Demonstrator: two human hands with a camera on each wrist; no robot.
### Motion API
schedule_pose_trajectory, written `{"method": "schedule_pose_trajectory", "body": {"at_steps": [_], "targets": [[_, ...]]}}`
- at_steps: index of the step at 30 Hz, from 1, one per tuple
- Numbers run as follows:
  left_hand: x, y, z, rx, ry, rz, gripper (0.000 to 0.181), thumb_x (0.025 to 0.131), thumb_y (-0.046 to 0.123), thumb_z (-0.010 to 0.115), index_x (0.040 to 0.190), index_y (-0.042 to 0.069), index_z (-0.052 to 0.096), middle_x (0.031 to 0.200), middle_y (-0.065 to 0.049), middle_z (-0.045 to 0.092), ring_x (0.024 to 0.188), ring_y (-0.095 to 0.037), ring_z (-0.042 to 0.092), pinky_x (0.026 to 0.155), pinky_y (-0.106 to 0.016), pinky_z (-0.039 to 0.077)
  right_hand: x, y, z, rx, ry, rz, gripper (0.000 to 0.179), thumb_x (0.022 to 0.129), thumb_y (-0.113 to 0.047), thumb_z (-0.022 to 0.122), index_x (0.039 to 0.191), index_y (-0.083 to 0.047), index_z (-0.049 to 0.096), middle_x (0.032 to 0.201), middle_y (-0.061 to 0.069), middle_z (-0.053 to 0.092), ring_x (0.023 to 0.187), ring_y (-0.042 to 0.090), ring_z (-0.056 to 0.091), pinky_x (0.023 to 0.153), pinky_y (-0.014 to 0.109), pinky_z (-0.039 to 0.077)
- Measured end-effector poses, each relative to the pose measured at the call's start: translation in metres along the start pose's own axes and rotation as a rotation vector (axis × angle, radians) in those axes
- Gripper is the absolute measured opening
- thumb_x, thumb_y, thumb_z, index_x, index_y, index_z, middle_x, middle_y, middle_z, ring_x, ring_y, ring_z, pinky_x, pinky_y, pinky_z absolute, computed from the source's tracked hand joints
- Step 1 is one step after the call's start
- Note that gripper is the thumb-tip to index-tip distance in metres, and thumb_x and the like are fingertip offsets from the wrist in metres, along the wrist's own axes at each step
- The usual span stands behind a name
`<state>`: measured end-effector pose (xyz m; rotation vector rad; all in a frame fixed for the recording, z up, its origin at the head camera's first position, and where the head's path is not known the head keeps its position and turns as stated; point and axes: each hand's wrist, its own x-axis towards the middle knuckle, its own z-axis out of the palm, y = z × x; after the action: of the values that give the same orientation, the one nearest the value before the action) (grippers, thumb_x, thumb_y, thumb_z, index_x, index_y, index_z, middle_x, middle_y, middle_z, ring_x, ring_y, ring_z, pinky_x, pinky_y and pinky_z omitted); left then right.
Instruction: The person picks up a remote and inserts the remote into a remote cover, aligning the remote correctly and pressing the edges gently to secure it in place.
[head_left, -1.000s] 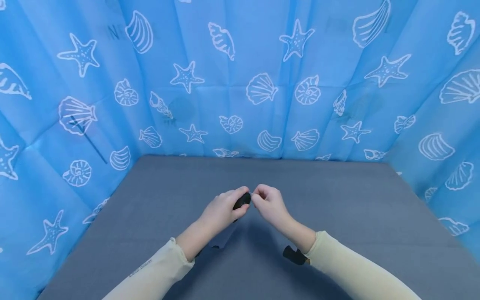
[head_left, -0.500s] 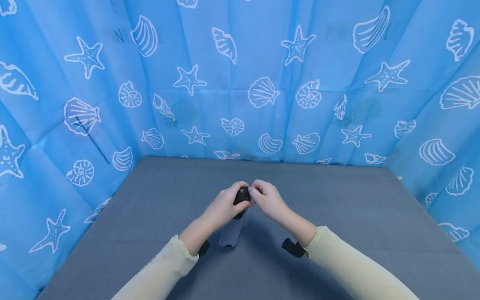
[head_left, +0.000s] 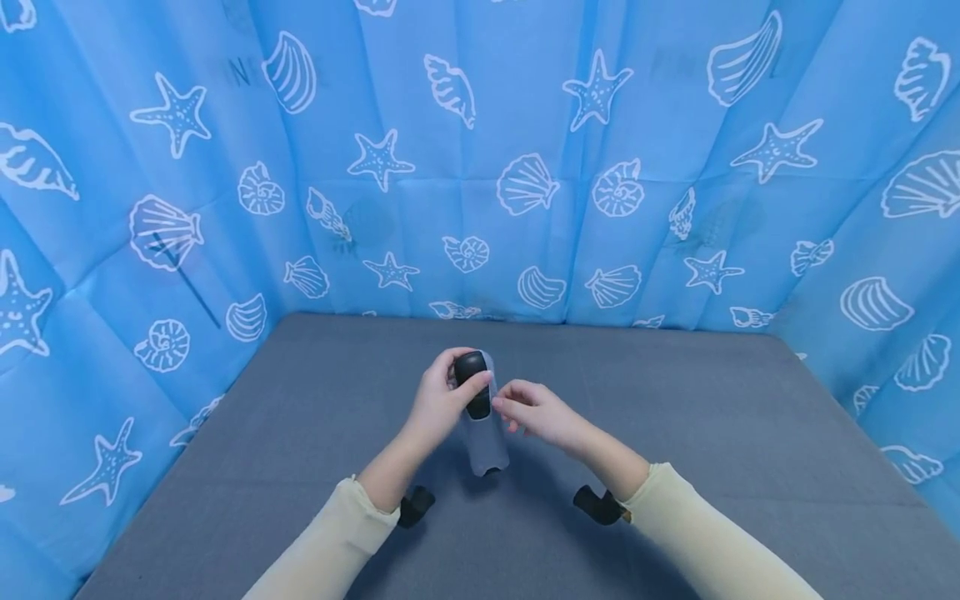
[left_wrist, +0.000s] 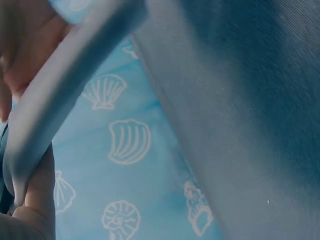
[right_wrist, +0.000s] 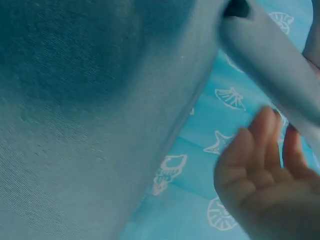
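A long grey case-like object with a rounded black piece at its upper end is tilted above the table; its exact kind I cannot tell. Its lower end has a notch. My left hand grips it near the top, thumb across the black part and fingers behind. My right hand is beside its right edge, fingers loosely bent, nothing visible between them. In the right wrist view, the fingers are close to the grey shell; contact is unclear. The left wrist view shows the shell against the left hand.
A grey cloth-covered table lies below both hands. Blue curtains with white shell and starfish prints hang along its back and sides. Black wrist-worn devices show under both forearms.
The left hand has turned the object so more of its black top and grey length shows. The right hand has moved from the top end down along its right side.
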<state>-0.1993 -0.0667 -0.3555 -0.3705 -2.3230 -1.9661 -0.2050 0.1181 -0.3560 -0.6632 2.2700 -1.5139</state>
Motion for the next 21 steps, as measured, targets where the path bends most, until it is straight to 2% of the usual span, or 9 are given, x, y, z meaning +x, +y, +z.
{"method": "schedule_pose_trajectory", "body": {"at_steps": [3, 5, 7, 9, 13, 17, 19, 21], "targets": [[0.0, 0.002, 0.001, -0.055, 0.046, -0.006, 0.046, 0.095, 0.021, 0.065, 0.131, -0.001, 0.048, 0.12, -0.019, 0.059, 0.106, -0.028, 0.06, 0.088, -0.042, 0.051, -0.001, 0.006, 0.002, -0.003, -0.093, -0.007, 0.03, 0.101, -0.026, 0.052, 0.108, 0.003, 0.057, 0.078, 0.005, 0.049, 0.072, 0.019, 0.047, 0.065, 0.033, 0.039], [0.0, 0.004, 0.001, -0.083, 0.069, -0.011, 0.046, 0.095, 0.021, 0.065, 0.132, 0.0, 0.048, 0.121, -0.019, 0.059, 0.107, -0.027, 0.06, 0.09, -0.042, 0.05, -0.001, 0.007, 0.003, 0.018, -0.111, -0.016, 0.033, 0.1, -0.027, 0.055, 0.111, 0.004, 0.057, 0.08, 0.003, 0.049, 0.073, 0.019, 0.047, 0.067, 0.034, 0.04], [0.0, 0.005, 0.001, -0.113, 0.081, -0.014, 0.046, 0.095, 0.022, 0.065, 0.132, 0.0, 0.047, 0.122, -0.018, 0.059, 0.106, -0.025, 0.059, 0.089, -0.04, 0.05, -0.001, 0.008, 0.005, 0.057, -0.092, -0.008, 0.036, 0.099, -0.026, 0.058, 0.116, 0.006, 0.058, 0.084, 0.003, 0.053, 0.078, 0.019, 0.049, 0.07, 0.034, 0.042], [0.0, 0.006, 0.001, -0.138, 0.082, -0.021, 0.044, 0.097, 0.023, 0.062, 0.132, 0.0, 0.048, 0.119, -0.018, 0.059, 0.1, -0.022, 0.059, 0.083, -0.036, 0.052, 0.0, 0.008, 0.007, 0.103, -0.054, 0.011, 0.035, 0.099, -0.022, 0.058, 0.118, 0.007, 0.058, 0.091, 0.004, 0.056, 0.083, 0.019, 0.051, 0.075, 0.035, 0.043], [-0.002, 0.008, -0.001, -0.174, 0.057, -0.03, 0.048, 0.105, 0.036, 0.041, 0.137, 0.0, 0.045, 0.115, -0.019, 0.056, 0.091, -0.021, 0.057, 0.074, -0.033, 0.05, 0.001, 0.006, 0.006, 0.166, 0.016, 0.068, 0.034, 0.099, -0.018, 0.057, 0.122, 0.008, 0.057, 0.102, 0.008, 0.06, 0.091, 0.021, 0.052, 0.082, 0.037, 0.044], [-0.003, 0.012, -0.004, -0.247, 0.025, -0.061, 0.06, 0.106, 0.047, 0.024, 0.142, 0.001, 0.038, 0.126, -0.022, 0.055, 0.108, -0.031, 0.06, 0.09, -0.042, 0.049, 0.001, 0.003, 0.004, 0.215, 0.046, 0.098, 0.037, 0.1, -0.02, 0.057, 0.126, 0.007, 0.055, 0.11, 0.01, 0.061, 0.096, 0.022, 0.053, 0.087, 0.04, 0.044], [-0.002, 0.013, -0.005, -0.285, 0.019, -0.078, 0.058, 0.106, 0.044, 0.024, 0.142, 0.001, 0.037, 0.13, -0.023, 0.055, 0.115, -0.033, 0.059, 0.095, -0.046, 0.047, 0.001, 0.001, 0.003, 0.238, 0.054, 0.099, 0.038, 0.1, -0.021, 0.057, 0.126, 0.007, 0.054, 0.11, 0.01, 0.061, 0.097, 0.022, 0.054, 0.088, 0.04, 0.044], [0.0, 0.013, -0.005, -0.301, 0.029, -0.093, 0.052, 0.107, 0.038, 0.027, 0.142, 0.0, 0.039, 0.128, -0.022, 0.057, 0.113, -0.03, 0.06, 0.093, -0.044, 0.048, 0.001, 0.0, 0.003, 0.254, 0.062, 0.096, 0.038, 0.1, -0.021, 0.056, 0.126, 0.007, 0.054, 0.11, 0.01, 0.061, 0.097, 0.021, 0.054, 0.088, 0.04, 0.044]]}}
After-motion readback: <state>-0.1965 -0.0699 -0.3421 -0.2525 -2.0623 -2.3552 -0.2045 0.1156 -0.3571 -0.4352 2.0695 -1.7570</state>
